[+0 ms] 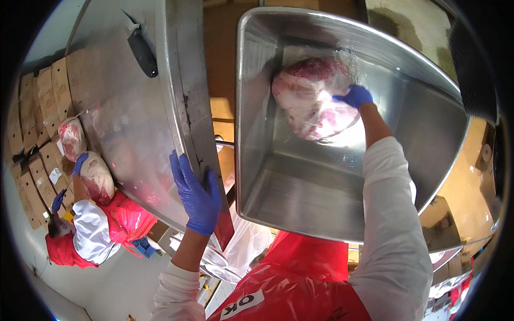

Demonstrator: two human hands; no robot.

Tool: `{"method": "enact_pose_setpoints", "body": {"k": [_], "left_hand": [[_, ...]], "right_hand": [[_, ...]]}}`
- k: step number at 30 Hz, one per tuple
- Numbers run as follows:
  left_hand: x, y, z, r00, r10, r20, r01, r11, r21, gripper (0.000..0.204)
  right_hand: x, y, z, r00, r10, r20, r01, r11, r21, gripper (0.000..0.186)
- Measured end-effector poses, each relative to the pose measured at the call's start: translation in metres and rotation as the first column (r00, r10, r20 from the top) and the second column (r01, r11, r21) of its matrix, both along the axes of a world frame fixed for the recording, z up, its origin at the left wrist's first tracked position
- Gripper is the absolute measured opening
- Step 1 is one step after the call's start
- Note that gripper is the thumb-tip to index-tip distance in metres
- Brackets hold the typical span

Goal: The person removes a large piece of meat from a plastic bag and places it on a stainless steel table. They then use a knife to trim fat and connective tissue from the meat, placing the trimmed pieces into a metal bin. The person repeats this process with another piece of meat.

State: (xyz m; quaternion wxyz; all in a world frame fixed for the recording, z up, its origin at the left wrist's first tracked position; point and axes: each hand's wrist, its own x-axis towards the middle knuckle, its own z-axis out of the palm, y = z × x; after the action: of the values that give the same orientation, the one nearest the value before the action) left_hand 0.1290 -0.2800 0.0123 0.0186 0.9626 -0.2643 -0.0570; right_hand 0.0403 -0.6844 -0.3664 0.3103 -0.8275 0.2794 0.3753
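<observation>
My right hand [357, 98], in a blue glove, reaches deep into a large steel tub [300, 198]. Its fingers are closed at the right edge of a big pale-and-red piece of meat [308, 99] lying in the tub. Something clear and shiny, film or water, shows beside the meat; I cannot tell which. My left hand [199, 200], also blue-gloved, rests with fingers stretched out on the raised edge of the steel table [123, 107] to the left of the tub. It holds nothing.
A black-handled knife [142, 52] lies on the table's far part. Across the table, a co-worker in a red apron [126, 216] has a gloved hand on a large piece of meat [95, 176]; another meat piece [72, 139] lies beyond. Cardboard boxes [48, 96] stand stacked behind.
</observation>
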Motion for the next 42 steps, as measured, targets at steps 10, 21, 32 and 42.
{"method": "enact_pose_setpoints", "body": {"k": [10, 21, 32, 42], "left_hand": [[-0.018, -0.004, -0.002, 0.999, 0.007, 0.034, -0.006, 0.999, -0.045, 0.076], [-0.037, -0.012, -0.002, 0.995, -0.007, 0.1, 0.007, 1.0, -0.004, 0.074], [-0.046, -0.014, -0.003, 0.988, -0.03, 0.154, 0.025, 0.999, 0.032, 0.076], [-0.047, -0.018, -0.001, 0.97, -0.105, 0.22, 0.09, 0.993, 0.075, 0.075]], "right_hand": [[-0.194, 0.134, 0.018, 0.983, -0.178, 0.037, 0.157, 0.932, 0.326, 0.102], [-0.065, 0.037, 0.028, 0.893, -0.086, 0.441, 0.18, 0.968, -0.177, 0.082], [-0.114, 0.06, 0.013, 0.901, -0.261, 0.346, 0.28, 0.96, -0.006, 0.091], [-0.23, 0.079, 0.004, 0.938, -0.345, -0.016, 0.345, 0.938, 0.034, 0.071]]}}
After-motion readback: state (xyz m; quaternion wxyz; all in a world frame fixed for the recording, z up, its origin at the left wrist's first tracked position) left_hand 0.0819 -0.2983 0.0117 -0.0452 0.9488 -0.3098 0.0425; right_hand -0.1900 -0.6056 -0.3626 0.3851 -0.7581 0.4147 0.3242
